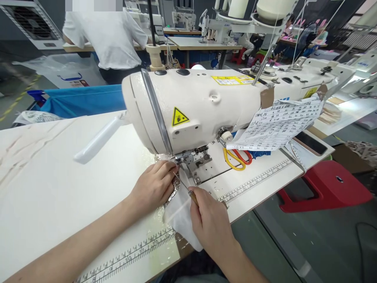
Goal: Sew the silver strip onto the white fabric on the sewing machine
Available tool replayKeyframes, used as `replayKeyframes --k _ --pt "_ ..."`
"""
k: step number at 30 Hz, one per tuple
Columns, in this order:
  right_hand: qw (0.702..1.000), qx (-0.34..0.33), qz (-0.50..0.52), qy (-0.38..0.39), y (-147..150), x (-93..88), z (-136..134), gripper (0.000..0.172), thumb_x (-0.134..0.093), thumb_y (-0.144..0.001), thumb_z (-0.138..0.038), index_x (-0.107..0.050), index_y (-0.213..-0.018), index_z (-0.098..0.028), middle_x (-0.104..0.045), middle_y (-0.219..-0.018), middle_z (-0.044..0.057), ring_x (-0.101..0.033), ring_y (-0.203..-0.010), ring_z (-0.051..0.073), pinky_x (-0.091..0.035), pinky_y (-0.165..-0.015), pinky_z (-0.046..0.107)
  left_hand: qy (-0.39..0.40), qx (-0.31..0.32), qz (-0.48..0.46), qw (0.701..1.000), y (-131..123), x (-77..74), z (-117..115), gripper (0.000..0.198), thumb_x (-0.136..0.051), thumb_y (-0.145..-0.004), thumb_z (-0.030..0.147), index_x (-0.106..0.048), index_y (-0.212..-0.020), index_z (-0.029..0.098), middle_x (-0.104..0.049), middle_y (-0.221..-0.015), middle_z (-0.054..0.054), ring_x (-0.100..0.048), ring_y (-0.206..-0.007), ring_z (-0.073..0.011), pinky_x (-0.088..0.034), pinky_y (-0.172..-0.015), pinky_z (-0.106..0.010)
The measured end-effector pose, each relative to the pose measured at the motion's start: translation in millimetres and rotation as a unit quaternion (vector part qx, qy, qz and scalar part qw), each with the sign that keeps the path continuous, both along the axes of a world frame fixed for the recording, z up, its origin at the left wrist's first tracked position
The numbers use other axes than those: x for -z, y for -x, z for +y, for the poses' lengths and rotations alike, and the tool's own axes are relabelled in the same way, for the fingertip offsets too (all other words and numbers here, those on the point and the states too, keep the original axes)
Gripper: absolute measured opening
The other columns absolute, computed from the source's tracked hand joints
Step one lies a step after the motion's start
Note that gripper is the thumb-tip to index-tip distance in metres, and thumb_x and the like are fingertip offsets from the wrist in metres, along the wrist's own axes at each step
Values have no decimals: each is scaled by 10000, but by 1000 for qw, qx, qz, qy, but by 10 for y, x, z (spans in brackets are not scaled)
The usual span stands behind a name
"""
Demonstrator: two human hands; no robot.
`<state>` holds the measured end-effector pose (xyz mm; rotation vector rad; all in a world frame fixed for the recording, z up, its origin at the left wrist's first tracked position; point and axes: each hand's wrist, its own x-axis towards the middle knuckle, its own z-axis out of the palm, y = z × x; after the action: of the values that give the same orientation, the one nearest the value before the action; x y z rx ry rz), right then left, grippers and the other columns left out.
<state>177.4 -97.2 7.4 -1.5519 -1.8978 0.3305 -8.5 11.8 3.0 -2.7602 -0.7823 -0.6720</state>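
Note:
A cream sewing machine stands on a white table. My left hand rests with curled fingers on a small white and silvery piece of fabric, fingertips right by the presser foot. My right hand is closed on a thin pointed tool with a wooden handle. The tool's metal tip lies on the fabric just in front of the needle area. The lower part of the fabric hangs over the table's front edge, under my right hand.
Yellow and orange scissors lie right of the needle plate, below a taped handwritten sheet. A red stool stands at the right. A person in a white shirt stands behind a blue bin. More machines fill the background.

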Motion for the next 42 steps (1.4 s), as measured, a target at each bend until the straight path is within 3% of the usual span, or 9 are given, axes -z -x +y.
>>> replayKeyframes --k 9,13,16,18,20,24,27,32,42 --pt "979 -121 155 -58 55 -183 -25 295 -395 -987 -122 -555 -1233 -137 -693 -998 93 -675 -886 215 -526 -757 298 46 17 -37 998 12 24 49 297 -431 -963 124 -544 -1227 48 -594 -1122 -163 -564 -1008 -261 -547 -814 -395" --pt "961 -181 189 -89 232 -334 -30 300 -386 -987 -125 -550 -1238 -130 -687 -1034 104 -656 -925 209 -526 -807 291 17 0 14 1000 -70 -31 119 230 -389 -969 137 -611 -1018 100 -606 -1006 -151 -543 -859 -250 -523 -730 -384" --pt "955 -193 180 -132 373 -364 -96 301 -354 -998 -139 -537 -1236 -134 -671 -929 78 -648 -800 190 -516 -679 271 26 -70 82 994 -151 -75 130 293 -353 -988 129 -599 -832 161 -612 -891 -113 -538 -798 -238 -490 -655 -346" --pt "955 -186 168 -159 394 -333 -169 288 -341 -1014 -164 -536 -1226 -141 -662 -866 53 -632 -697 174 -486 -603 263 48 -117 61 990 -169 -76 130 335 -334 -1018 173 -600 -814 173 -616 -851 -94 -549 -783 -228 -470 -609 -319" --pt "964 -162 168 -130 326 -273 -237 261 -347 -1046 -198 -548 -1204 -149 -684 -857 38 -619 -618 152 -461 -572 254 85 -135 -9 987 -145 -52 145 343 -349 -1041 269 -621 -855 172 -628 -859 -83 -573 -784 -216 -470 -592 -301" --pt "991 -40 127 -4 52 -142 -239 282 -373 -1082 -281 -579 -1184 -119 -704 -773 30 -620 -532 156 -382 -494 269 207 -77 -153 963 -32 10 227 349 -430 -1012 396 -660 -883 168 -659 -900 -64 -626 -822 -196 -523 -693 -299" --pt "999 32 39 -10 -56 -66 -112 343 -339 -1058 -255 -572 -1232 -74 -713 -771 60 -649 -551 206 -365 -487 303 275 -49 -194 940 18 23 286 308 -487 -970 391 -691 -869 183 -676 -897 -46 -638 -832 -187 -537 -764 -304" --pt "997 50 -47 -39 34 16 91 311 -376 -991 -161 -613 -1188 -117 -735 -879 72 -708 -658 226 -376 -491 316 307 -57 -229 922 5 14 305 286 -539 -930 405 -720 -853 197 -691 -880 -34 -641 -811 -182 -542 -785 -306" --pt "992 60 -54 -97 43 88 166 306 -391 -991 -141 -648 -1155 -125 -741 -917 65 -719 -705 201 -386 -497 308 306 -72 -224 922 -2 16 310 291 -532 -914 392 -741 -871 195 -703 -889 -35 -640 -816 -183 -537 -789 -306"
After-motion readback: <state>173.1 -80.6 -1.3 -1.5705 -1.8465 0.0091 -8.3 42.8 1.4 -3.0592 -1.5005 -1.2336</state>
